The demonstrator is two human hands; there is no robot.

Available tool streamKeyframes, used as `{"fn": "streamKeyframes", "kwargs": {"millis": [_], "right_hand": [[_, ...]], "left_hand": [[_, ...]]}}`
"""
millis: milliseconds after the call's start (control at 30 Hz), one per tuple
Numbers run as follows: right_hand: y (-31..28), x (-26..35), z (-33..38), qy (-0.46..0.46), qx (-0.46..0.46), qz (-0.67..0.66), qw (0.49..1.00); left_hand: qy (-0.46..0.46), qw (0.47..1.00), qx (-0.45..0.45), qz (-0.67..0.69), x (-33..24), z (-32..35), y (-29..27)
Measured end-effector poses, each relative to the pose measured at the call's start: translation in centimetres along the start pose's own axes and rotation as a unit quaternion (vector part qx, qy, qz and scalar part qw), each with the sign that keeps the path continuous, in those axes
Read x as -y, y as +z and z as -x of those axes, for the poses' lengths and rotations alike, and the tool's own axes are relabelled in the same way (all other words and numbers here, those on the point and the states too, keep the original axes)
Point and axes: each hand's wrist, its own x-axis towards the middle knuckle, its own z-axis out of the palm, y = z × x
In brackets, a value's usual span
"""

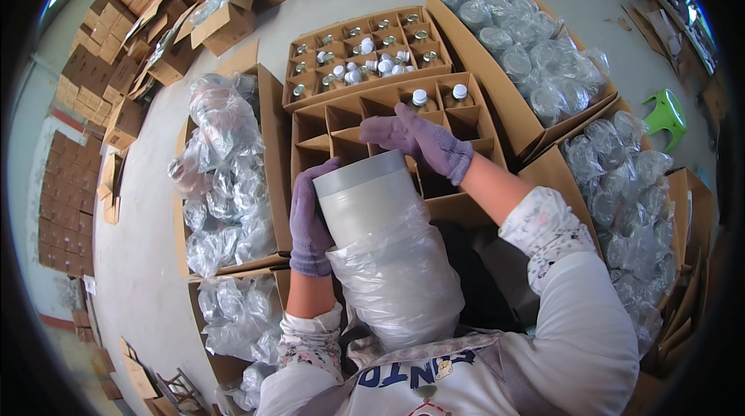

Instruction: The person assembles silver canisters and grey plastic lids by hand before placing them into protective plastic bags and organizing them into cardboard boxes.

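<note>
A large grey cylindrical container (365, 199), its lower part wrapped in a clear plastic bag (400, 284), is held upright in front of the person's body. The left hand (309, 218), in a purple glove, is pressed flat against the container's left side, its fingers curled lightly around the wall. The right hand (419, 140), also gloved in purple, is laid over the far rim of the container with its fingers loosely spread and bent; whether anything small is pinched beneath them cannot be told, since the palm faces away.

Just behind the container a divided cardboard box (388, 125) is seen, most of its cells open, with two white-capped bottles (438, 95) standing in the far row. Beyond it a second divided box (361, 51) is filled with small bottles, some capped in white and some showing metal tops. To the left an open carton of bagged clear items (225, 175) is placed on the concrete floor (147, 245), and to the right two more cartons of plastic-wrapped items (535, 59) are set. A green plastic stool (663, 115) is seen at the right edge, and stacked brown boxes (101, 67) are ranged along the far left.
</note>
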Motion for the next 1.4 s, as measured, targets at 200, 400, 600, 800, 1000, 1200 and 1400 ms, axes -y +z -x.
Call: {"fn": "streamKeyframes", "kwargs": {"millis": [200, 400, 600, 800, 1000, 1200, 1400], "right_hand": [[5.9, 1.5, 2.0, 0.008, 0.04, -0.017, 0.999], [7.8, 2.9, 1.1, -0.115, 0.09, 0.138, 0.98], [8.7, 2.1, 4.2, -0.149, 0.006, 0.034, 0.988], [7.6, 3.5, 4.5, -0.366, -0.033, 0.412, 0.834], [5.0, 1.8, 5.0, -0.187, -0.021, 0.409, 0.893], [7.6, 3.0, 4.7, -0.169, 0.061, 0.414, 0.892], [6.3, 1.5, 6.8, -0.191, -0.015, 0.169, 0.967]], "left_hand": [[0.161, 0.973, 0.105, 0.128, 0.1, -0.1, -3.0], [0.067, 0.908, 0.133, 0.391, 3.6, -1.1, -3.2], [0.041, 0.952, 0.076, 0.292, 1.3, 1.8, -3.8], [0.079, 0.955, -0.055, -0.281, -5.6, 4.1, 2.1], [0.045, 0.994, 0.051, -0.091, -0.3, 12.8, -2.6], [0.266, 0.883, -0.024, -0.386, -2.0, 10.7, 2.7], [0.232, 0.785, 0.036, -0.573, -8.7, 5.0, 1.5]]}}
